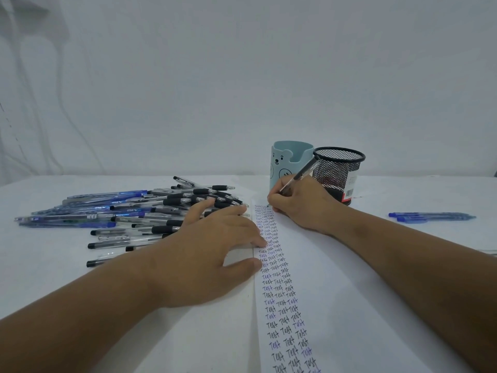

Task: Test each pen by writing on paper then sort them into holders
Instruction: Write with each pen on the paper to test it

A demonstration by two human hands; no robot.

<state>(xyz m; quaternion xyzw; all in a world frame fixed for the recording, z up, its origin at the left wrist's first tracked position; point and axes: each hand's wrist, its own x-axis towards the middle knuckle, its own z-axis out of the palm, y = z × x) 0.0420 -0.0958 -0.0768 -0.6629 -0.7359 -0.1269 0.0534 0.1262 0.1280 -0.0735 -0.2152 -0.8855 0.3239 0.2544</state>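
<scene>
Pen (298, 175) pinched in the right hand (301, 205), tip on the paper (336, 292) atop columns of "Test" in black and blue. Left hand (215, 238) lies flat, fingers spread, pressing the paper's edge. Behind: bear-faced blue holder (285, 162), mesh holder (337, 170). Pen pile (129, 211) left on the counter (53, 265).

Holders: two, a pale blue bear cup (291, 162) and a black mesh cup (339, 173);
Paper sheets: one (322, 292);
Pens in hand: one (298, 176);
Blue pens at right: about three (430, 217);
Piled pens at left: too many to count (139, 211)
</scene>
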